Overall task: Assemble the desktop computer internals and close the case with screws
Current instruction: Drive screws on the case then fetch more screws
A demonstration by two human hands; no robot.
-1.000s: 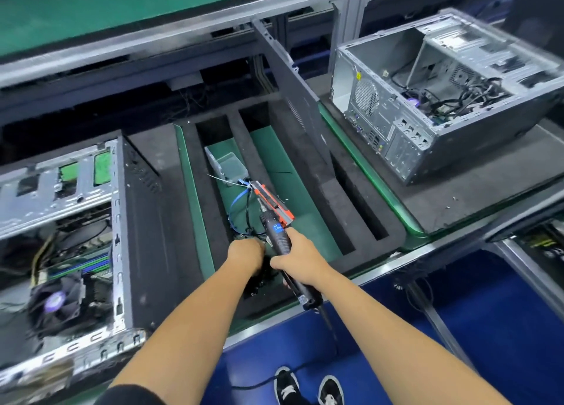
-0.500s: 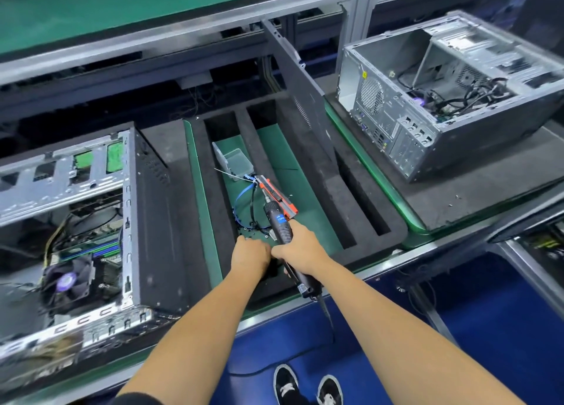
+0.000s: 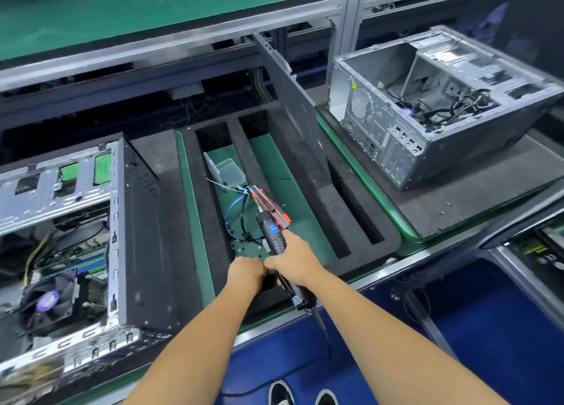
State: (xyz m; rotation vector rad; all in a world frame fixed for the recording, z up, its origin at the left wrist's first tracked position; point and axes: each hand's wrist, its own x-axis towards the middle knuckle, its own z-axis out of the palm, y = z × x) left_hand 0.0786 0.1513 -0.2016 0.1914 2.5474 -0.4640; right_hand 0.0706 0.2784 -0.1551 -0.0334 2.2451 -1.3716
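The right hand grips the black corded electric screwdriver, fingers curled round its barrel, tip aimed into the green-floored slot of the black foam tray, probably to load a screw. The left hand reaches down at the small dark screws scattered there; its fingers curl downward, but I cannot tell whether they pinch 1. The open grey metal computer case lies left of the tray, its fan and motherboard exposed, its side panel not yet fitted.
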